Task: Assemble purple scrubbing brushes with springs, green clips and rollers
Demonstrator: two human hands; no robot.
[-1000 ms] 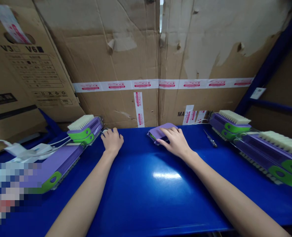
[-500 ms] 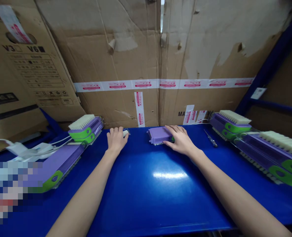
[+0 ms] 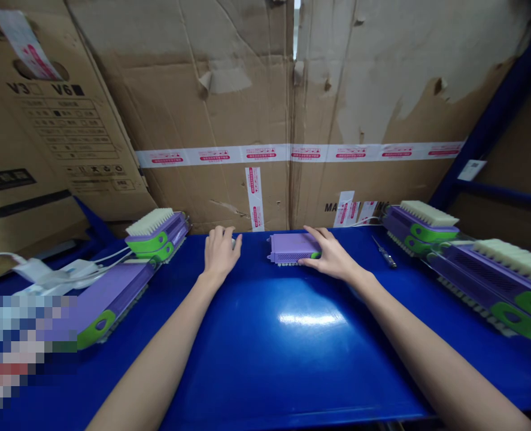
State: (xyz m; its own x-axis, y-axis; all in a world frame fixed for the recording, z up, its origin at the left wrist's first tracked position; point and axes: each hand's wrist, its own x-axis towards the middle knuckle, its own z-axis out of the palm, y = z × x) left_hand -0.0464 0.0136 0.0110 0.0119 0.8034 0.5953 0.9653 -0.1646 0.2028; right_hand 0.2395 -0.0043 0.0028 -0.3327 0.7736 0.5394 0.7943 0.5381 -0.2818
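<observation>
A purple brush (image 3: 294, 243) lies bristles down near the back of the blue table. Its green right end sits in the grip of my right hand (image 3: 332, 254), thumb along the front side and fingers over the back. To the left of it, apart from the brush, my left hand (image 3: 220, 251) is curled low over the tabletop. A small pale object shows between its thumb and fingers, mostly hidden, so its kind cannot be made out.
On the right stand stacked purple-green brushes (image 3: 485, 281), with a screwdriver (image 3: 386, 254) beside them. More brushes (image 3: 157, 230) are at the left, next to white cables and adapters (image 3: 54, 272). A cardboard wall (image 3: 211, 120) closes off the back of the blue table (image 3: 265, 365).
My left hand has shifted slightly right, toward the brush, with the pale object now more covered. My right hand has slid a little right along the brush, baring more of its top.
</observation>
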